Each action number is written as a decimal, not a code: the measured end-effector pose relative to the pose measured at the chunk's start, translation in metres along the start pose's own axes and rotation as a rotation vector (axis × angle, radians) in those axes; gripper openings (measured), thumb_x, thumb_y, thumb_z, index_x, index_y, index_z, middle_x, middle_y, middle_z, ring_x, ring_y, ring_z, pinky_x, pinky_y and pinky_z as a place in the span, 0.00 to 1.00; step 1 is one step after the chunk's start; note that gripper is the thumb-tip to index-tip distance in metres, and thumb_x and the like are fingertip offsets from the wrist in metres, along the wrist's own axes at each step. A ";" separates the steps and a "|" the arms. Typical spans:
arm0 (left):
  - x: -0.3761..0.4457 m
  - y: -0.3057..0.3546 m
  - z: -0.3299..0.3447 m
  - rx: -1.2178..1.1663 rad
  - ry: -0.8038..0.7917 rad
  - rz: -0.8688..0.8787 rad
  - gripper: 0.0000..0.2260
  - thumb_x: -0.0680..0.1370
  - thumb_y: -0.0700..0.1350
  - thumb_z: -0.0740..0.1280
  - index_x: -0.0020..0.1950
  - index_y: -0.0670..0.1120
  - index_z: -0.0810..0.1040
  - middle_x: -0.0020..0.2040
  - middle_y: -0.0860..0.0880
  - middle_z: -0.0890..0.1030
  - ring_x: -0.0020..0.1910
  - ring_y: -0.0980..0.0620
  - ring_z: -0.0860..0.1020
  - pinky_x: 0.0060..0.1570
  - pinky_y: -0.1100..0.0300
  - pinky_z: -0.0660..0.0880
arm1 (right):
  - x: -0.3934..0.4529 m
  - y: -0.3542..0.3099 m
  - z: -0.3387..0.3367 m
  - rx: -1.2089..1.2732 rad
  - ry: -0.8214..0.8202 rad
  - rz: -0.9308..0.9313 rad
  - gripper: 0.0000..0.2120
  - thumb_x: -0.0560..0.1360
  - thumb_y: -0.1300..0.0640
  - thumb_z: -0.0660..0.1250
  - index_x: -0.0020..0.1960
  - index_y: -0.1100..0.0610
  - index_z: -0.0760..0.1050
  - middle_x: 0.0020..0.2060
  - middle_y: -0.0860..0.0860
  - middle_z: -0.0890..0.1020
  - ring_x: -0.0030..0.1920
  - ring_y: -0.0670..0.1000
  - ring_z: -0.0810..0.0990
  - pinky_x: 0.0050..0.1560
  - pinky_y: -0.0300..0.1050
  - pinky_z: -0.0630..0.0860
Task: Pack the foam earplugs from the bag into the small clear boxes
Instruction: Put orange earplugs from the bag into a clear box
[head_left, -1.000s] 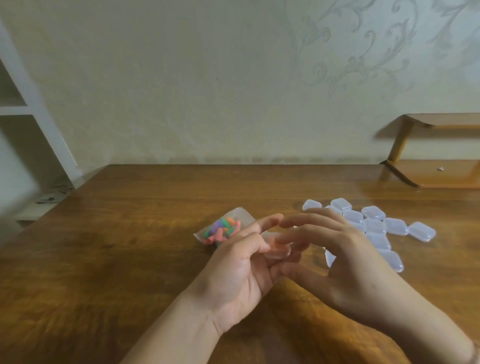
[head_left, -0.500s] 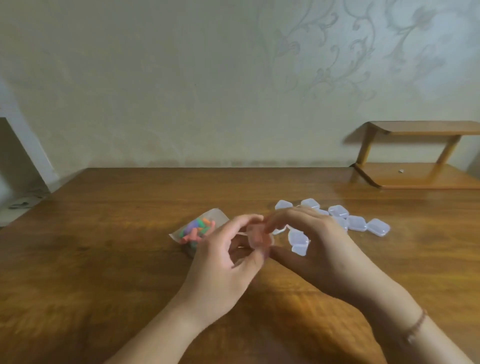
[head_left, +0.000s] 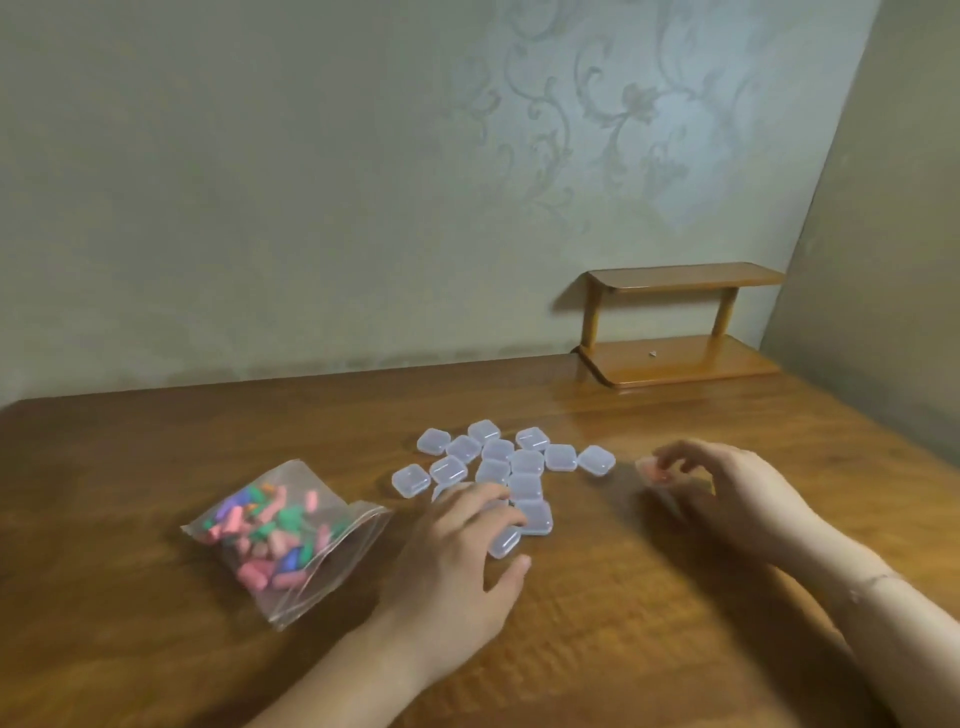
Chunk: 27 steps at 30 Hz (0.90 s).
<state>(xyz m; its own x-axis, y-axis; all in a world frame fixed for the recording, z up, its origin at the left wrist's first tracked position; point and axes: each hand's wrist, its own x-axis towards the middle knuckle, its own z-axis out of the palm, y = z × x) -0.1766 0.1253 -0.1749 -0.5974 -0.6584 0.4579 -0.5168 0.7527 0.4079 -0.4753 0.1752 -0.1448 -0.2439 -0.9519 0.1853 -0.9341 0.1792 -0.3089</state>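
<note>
One head view shows it all. Many small clear boxes (head_left: 511, 475) lie closed in a loose cluster on the wooden table (head_left: 156, 623), just right of the bag (head_left: 283, 538). That bag lies flat, its long axis running from far left toward the near right, with the zip mouth facing right toward the cluster. Inside it sit the earplugs (head_left: 265, 530), pink, green, blue and orange, pointing every which way; single ones are hard to pick out through the plastic.

At the near edge of the cluster rests the left hand (head_left: 457, 566), palm down, fingers loosely curled over the closest boxes and thumb spread out to the right. Whether the fingers actually grip a box cannot be told, since the hand hides what lies under it.

Well apart from the cluster, to its right, the right hand (head_left: 727, 493) hovers low over the table with its fingers bent. Its fingertips pinch a box (head_left: 655, 470) with something pink inside. Motion blur smears that box, so its lid and which way it faces are unclear.

Both forearms are cut off by the bottom edge. At the far right stands a small wooden shelf (head_left: 675, 332) against the wall.
</note>
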 end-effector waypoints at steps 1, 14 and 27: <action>0.000 -0.003 0.003 0.003 0.012 0.019 0.13 0.77 0.54 0.67 0.61 0.55 0.80 0.66 0.62 0.73 0.68 0.67 0.63 0.66 0.76 0.56 | 0.004 0.003 0.003 0.002 -0.005 0.021 0.09 0.76 0.49 0.67 0.52 0.35 0.72 0.52 0.43 0.80 0.48 0.45 0.78 0.45 0.40 0.76; -0.016 -0.011 -0.021 -0.186 0.158 -0.056 0.08 0.74 0.52 0.69 0.53 0.56 0.83 0.55 0.65 0.80 0.60 0.66 0.76 0.57 0.77 0.67 | 0.024 -0.070 0.012 -0.226 -0.003 0.001 0.21 0.71 0.33 0.65 0.59 0.43 0.72 0.58 0.41 0.78 0.65 0.49 0.70 0.64 0.48 0.69; -0.026 -0.017 -0.107 -1.363 -0.078 -0.667 0.22 0.79 0.55 0.62 0.58 0.38 0.82 0.52 0.35 0.84 0.45 0.41 0.84 0.40 0.56 0.81 | -0.011 -0.196 0.005 0.321 0.230 -0.517 0.12 0.69 0.46 0.74 0.50 0.43 0.76 0.51 0.35 0.78 0.55 0.42 0.77 0.51 0.35 0.72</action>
<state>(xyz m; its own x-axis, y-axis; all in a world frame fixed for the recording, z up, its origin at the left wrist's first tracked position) -0.0868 0.1293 -0.1096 -0.5432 -0.8305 -0.1234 0.2203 -0.2828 0.9335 -0.2880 0.1497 -0.0910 0.1330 -0.8118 0.5685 -0.8305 -0.4044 -0.3831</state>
